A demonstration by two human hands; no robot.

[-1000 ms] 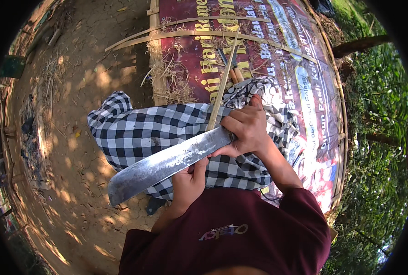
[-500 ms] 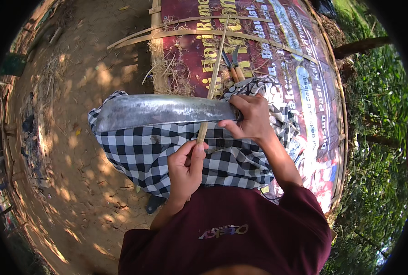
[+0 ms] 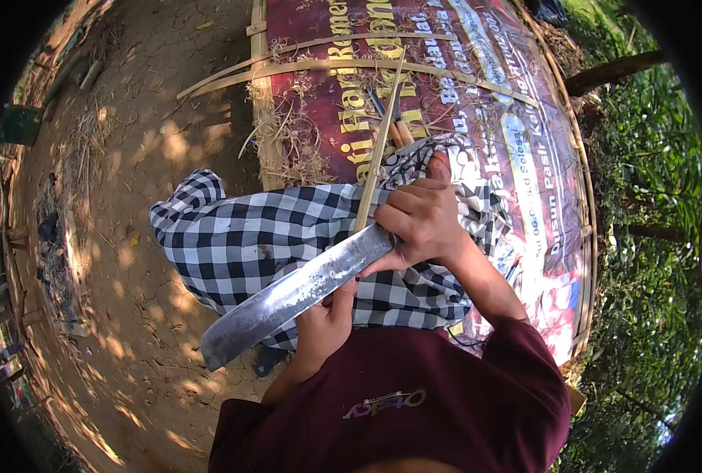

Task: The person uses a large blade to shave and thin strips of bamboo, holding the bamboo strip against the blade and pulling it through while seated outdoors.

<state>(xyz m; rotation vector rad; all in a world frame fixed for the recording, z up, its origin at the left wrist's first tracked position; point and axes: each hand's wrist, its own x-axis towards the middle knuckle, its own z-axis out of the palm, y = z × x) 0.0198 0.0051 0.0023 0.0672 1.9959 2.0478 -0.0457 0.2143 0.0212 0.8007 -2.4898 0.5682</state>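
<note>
Swinging nearer on the left, the mottled-grey knife [image 3: 296,298] is crossing a pale strip [image 3: 380,150] over checked cloth [image 3: 225,240]; the right hand [image 3: 420,221] is closing round it, the left hand [image 3: 325,327] curling, its hold hidden.

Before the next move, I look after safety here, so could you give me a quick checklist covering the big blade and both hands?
1. Right hand closed around the handle end of the machete: ok.
2. Left hand well clear of the blade: not ok; it is right at the blade's lower edge, partly hidden by it.
3. Left hand gripping the thin bamboo strip: cannot tell; the blade hides the strip's near end.
4. Checkered cloth spread beneath the blade: ok.
5. Wooden-handled tools set aside on the printed banner: ok.
</note>
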